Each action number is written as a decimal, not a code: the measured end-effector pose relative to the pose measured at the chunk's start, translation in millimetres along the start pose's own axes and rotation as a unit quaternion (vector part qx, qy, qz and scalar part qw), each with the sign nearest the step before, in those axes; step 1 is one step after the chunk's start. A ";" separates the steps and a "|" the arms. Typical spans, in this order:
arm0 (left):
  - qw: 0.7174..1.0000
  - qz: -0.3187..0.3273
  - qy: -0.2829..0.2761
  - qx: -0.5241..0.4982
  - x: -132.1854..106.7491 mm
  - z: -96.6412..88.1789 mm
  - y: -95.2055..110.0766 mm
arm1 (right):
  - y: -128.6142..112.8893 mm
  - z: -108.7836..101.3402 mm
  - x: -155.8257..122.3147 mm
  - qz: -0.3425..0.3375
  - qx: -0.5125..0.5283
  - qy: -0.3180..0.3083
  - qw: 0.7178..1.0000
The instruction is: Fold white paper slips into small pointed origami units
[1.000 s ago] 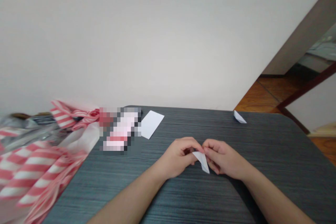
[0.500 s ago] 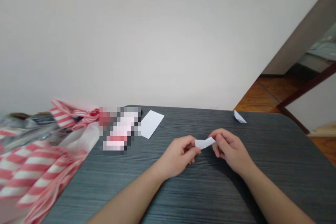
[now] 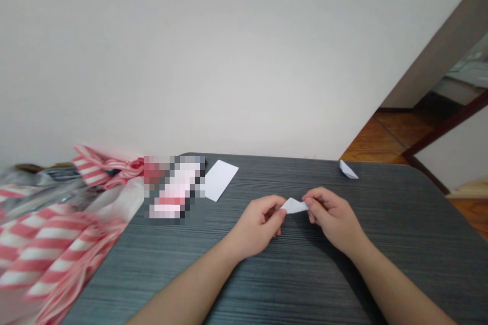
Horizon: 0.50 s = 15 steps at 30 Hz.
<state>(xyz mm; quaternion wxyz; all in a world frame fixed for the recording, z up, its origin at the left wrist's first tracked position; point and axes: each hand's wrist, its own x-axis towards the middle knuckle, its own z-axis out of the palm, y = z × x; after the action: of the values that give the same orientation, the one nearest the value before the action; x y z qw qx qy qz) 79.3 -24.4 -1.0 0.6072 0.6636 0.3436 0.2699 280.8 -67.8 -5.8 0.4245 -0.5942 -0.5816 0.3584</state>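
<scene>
Pinches one end of a small folded paper [image 3: 293,206] in the left hand [image 3: 259,226], with thumb closed against curled fingers; pinches the opposite end likewise in the right hand [image 3: 335,221]. Holds it between both hands, seemingly just above the dark table [image 3: 274,284]. Judging by the pointed shape, folded at least in part; impossible to tell whether complete. Farther off, on the left, a flat white sheet [image 3: 220,181], apparently unfolded. Near the far edge, on the right, another folded piece [image 3: 348,169], seemingly done and set aside.
</scene>
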 end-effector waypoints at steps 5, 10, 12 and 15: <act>0.999 0.009 -0.021 -0.025 -0.2 0.2 -1.8 | 1.6 0.7 0.9 -0.001 -0.037 -0.006 0.999; 0.999 0.020 -0.024 -0.026 -0.6 0.6 -1.6 | 2.5 2.1 2.2 -0.011 -0.046 -0.018 0.999; 1.000 0.012 -0.022 -0.015 -0.7 0.6 -0.7 | 2.6 2.6 2.2 -0.015 -0.045 -0.023 0.999; 1.000 0.001 -0.012 -0.004 -0.1 0.6 -0.2 | 3.4 3.7 1.5 -0.019 -0.018 -0.028 0.999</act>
<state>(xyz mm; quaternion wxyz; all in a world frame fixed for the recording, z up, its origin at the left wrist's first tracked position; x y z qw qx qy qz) 79.6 -24.8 -1.3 0.6136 0.6645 0.3351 0.2639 278.8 -65.9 -10.3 0.4040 -0.5804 -0.6108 0.3561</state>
